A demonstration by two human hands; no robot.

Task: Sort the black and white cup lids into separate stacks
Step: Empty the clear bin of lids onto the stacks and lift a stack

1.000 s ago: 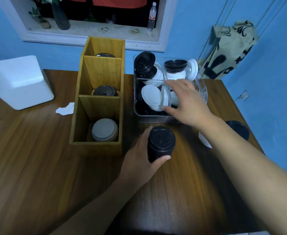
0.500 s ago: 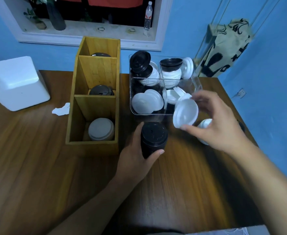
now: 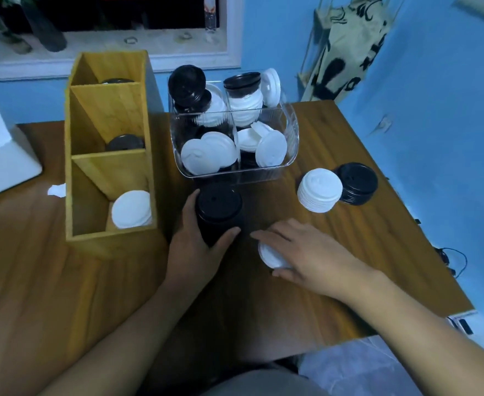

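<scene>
Under right hand: a single white lid (image 3: pixel 269 257) lay flat on the wooden table (image 3: pixel 35 267), mostly covered by the palm.
Right hand (image 3: pixel 309 252): fingers lay across the lid's top, thumb against its near rim, holding it. Whether the lid was pressed down cannot be told.
Left hand (image 3: pixel 195 247): wrapped around a tall black lid stack (image 3: pixel 219 210), thumb on the side nearer the right hand, fingers round the other side.
Hands: apart, side by side, fingertips of the right close to the left thumb but not touching.
Tall black lid stack: upright on the table, just in front of the left palm.
Beyond both hands: clear bin (image 3: pixel 289 124), divided, with black and white lids mixed and tilted inside; some stood above the rim.
Beyond right hand, to its outer side: white lid stack (image 3: pixel 319 190) touching a shorter black lid stack (image 3: pixel 358 182), both on the table.
Outer side of left hand: wooden organizer (image 3: pixel 109 172) with three compartments. White lids (image 3: pixel 132 208) leaned in the nearest; one dark lid (image 3: pixel 125 142) showed in the middle and another (image 3: pixel 117 80) in the farthest.
Past the organizer from the left hand: paper scrap (image 3: pixel 57 190) and white foam box (image 3: pixel 0 155).
</scene>
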